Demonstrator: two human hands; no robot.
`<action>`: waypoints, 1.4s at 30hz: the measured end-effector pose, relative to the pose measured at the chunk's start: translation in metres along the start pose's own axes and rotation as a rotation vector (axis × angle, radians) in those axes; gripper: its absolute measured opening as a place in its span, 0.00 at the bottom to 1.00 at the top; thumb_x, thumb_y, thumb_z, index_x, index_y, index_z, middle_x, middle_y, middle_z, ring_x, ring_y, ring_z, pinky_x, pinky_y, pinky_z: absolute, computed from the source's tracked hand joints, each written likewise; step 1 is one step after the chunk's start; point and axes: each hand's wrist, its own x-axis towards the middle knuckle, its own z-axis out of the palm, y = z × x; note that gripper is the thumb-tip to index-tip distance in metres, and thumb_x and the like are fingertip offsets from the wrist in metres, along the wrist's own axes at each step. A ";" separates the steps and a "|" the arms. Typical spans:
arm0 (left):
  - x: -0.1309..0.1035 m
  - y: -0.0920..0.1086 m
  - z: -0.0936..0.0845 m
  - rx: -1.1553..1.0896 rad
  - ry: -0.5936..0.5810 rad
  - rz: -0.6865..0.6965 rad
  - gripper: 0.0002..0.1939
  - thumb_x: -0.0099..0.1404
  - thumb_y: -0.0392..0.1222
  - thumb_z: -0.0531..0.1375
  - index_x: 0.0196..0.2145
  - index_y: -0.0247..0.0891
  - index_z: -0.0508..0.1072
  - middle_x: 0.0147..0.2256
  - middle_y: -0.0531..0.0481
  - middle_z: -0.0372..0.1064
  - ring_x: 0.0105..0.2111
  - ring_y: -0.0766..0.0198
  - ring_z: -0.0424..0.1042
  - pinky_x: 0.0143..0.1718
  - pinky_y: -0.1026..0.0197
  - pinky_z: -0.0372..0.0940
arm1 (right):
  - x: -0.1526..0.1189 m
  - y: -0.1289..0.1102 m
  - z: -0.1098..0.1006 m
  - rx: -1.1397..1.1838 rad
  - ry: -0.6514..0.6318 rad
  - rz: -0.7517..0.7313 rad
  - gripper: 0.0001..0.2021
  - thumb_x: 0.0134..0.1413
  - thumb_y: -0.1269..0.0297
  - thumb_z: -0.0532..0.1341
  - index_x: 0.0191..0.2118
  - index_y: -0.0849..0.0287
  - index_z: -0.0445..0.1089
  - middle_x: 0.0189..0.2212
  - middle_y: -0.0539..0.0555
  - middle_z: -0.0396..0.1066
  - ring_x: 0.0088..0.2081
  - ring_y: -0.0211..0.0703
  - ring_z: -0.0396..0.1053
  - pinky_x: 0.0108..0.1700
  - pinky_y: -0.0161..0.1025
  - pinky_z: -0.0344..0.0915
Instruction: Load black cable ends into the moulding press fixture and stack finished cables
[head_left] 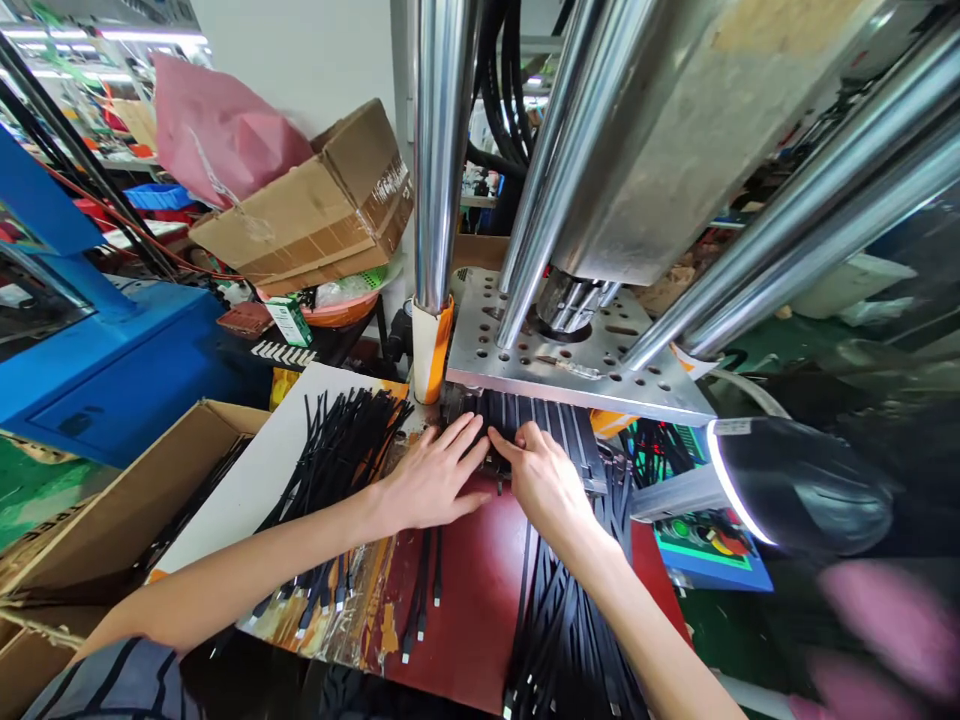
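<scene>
Stretched fingers of my left hand [442, 470] lie over the left part of a dark metal mould [555, 425] under the press plate. Beside it, my right hand [544, 480] reaches its index finger to the mould's front edge, its other fingers curled. What lies under those curled fingers is hidden. A bundle of flat black cables [334, 470] with small metal plugs rests left of my left hand. More black cables [562, 620] lie below my right hand and run toward me. A few loose cables [420, 610] hang between my arms on the red surface.
A steel press plate [480, 350] on shiny columns [435, 150] stands over the mould. A ring-lit lamp [795, 485] is at right, near a control panel [712, 560]. Cardboard boxes [112, 510] and a blue machine [135, 370] stand left. A blurred pink shape [892, 620] shows lower right.
</scene>
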 end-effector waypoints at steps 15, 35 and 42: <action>0.093 -0.065 0.000 -0.073 0.100 -0.074 0.18 0.76 0.43 0.53 0.51 0.28 0.76 0.50 0.31 0.77 0.54 0.43 0.75 0.58 0.41 0.67 | 0.105 0.016 0.003 -0.192 0.073 0.064 0.23 0.67 0.76 0.47 0.63 0.74 0.66 0.61 0.74 0.66 0.65 0.63 0.61 0.68 0.58 0.53; -0.167 0.087 -0.017 -1.903 -0.260 -0.796 0.37 0.67 0.55 0.67 0.68 0.47 0.61 0.71 0.35 0.54 0.68 0.45 0.60 0.70 0.39 0.53 | -0.119 -0.104 0.054 0.129 -0.359 0.444 0.08 0.68 0.73 0.52 0.43 0.61 0.68 0.40 0.60 0.76 0.39 0.55 0.81 0.34 0.41 0.70; -0.093 0.103 0.021 -2.134 0.100 -0.862 0.22 0.66 0.54 0.67 0.50 0.34 0.75 0.33 0.48 0.75 0.33 0.62 0.77 0.44 0.57 0.72 | -0.174 -0.059 0.028 0.218 -0.394 0.406 0.07 0.69 0.61 0.57 0.37 0.56 0.65 0.32 0.54 0.77 0.34 0.51 0.80 0.33 0.39 0.67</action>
